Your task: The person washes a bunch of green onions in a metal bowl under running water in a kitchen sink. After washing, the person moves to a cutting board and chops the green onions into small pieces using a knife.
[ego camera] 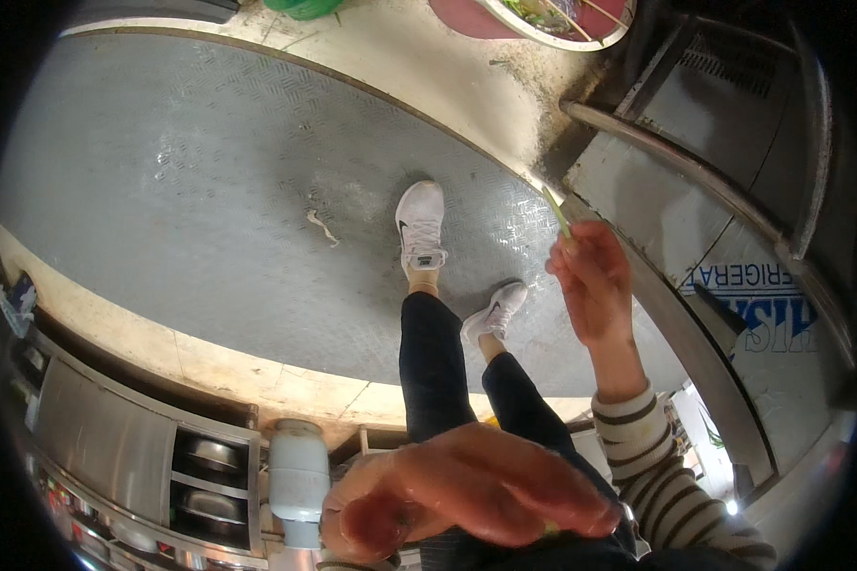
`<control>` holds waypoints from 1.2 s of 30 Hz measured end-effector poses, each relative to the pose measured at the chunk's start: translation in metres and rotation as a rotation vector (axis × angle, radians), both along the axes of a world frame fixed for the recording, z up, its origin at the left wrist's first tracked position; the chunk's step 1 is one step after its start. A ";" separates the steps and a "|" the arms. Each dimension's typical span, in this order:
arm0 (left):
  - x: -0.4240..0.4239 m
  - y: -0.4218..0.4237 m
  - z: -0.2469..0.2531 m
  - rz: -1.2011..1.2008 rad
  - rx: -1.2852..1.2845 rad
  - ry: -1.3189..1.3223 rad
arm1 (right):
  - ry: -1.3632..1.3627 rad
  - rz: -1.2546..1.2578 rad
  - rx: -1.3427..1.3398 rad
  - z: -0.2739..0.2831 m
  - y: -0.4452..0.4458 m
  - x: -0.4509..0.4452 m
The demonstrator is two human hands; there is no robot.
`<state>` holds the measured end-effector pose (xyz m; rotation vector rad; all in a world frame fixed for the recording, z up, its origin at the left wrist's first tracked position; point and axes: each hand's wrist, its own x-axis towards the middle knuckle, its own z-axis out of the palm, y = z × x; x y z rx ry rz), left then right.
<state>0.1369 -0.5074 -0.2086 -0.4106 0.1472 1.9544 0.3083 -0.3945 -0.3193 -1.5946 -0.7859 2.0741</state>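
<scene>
In my right hand (594, 282), a thin pale-green stalk (557, 213) is pinched between thumb and fingers, its free end pointing up and left. The hand is raised at the right, over the edge of the grey floor covering. My left hand (464, 485) is very close to the camera at the bottom centre, its fingers stretched towards the right. A small greenish bit (551, 528) shows beside its fingertips; whether the fingers grip it is unclear. Below the hands are my dark trousers and pale Nike shoes (421, 221).
A pale-rimmed basin (585, 44) holds greens and thin sticks. A metal rail (678, 157) crosses a white panel (764, 371) bearing writing at the right. A whitish cylinder (298, 471) stands beside a steel cabinet (107, 421) with metal bowls. A pale scrap (321, 228) lies on the floor covering (221, 164).
</scene>
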 end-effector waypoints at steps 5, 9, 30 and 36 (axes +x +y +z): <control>-0.020 -0.004 -0.044 0.037 -0.234 -0.109 | 0.263 0.299 0.124 0.023 0.018 -0.023; -0.038 -0.006 -0.113 0.015 -0.389 0.008 | 0.670 0.497 0.174 0.073 0.033 -0.059; -0.044 0.255 -0.208 -0.302 -0.395 0.324 | 1.103 0.207 0.315 0.073 0.033 -0.124; -0.035 0.279 -0.229 -0.450 -0.719 2.211 | 1.083 0.172 0.293 0.067 0.047 -0.135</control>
